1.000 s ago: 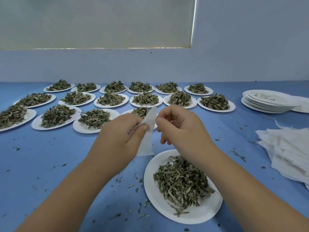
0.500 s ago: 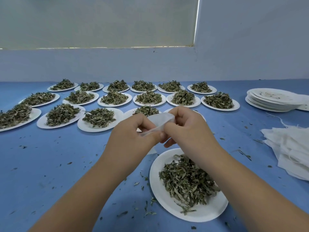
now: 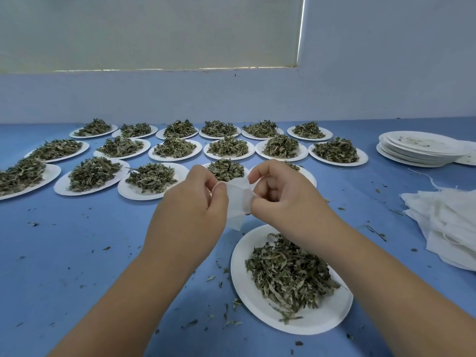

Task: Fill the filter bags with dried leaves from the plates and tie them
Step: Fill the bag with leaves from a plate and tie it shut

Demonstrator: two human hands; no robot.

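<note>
We pinch the small white paper filter bag by its top, left hand and right hand; it hangs lengthwise just beyond the round white paper plate, right hand nearer

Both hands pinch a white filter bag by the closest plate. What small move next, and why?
Probably spread open the filter bag: left hand and right hand pinch its top edges, it hangs flat, seemingly empty, and the leaves lie on the plate close by.

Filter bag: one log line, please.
left hand: pinches filter bag | right hand: pinches filter bag | filter bag: looks empty | near plate: dried leaves heaped
</note>
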